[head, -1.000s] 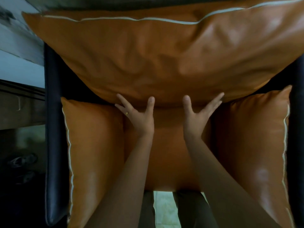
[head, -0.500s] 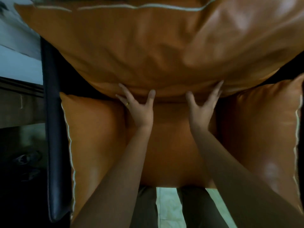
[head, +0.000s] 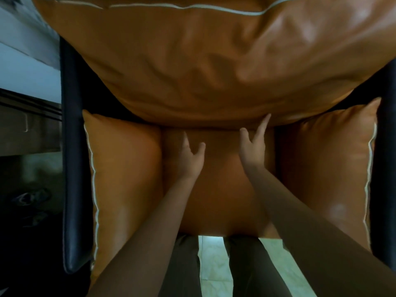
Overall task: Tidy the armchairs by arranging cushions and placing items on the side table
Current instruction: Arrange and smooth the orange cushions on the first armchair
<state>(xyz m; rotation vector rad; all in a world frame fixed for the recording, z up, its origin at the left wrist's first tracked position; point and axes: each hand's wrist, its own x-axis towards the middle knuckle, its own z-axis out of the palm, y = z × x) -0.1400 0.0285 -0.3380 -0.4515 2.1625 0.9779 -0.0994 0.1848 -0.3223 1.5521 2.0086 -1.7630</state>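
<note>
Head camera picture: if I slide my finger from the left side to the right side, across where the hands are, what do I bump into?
black left armrest → left side cushion → left hand → right hand → right side cushion → black right armrest

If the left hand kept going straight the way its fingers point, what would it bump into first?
Most likely the lower edge of the big back cushion. The left hand is over the seat cushion, fingers aimed at that edge with nothing between; depth is hard to judge.
</note>
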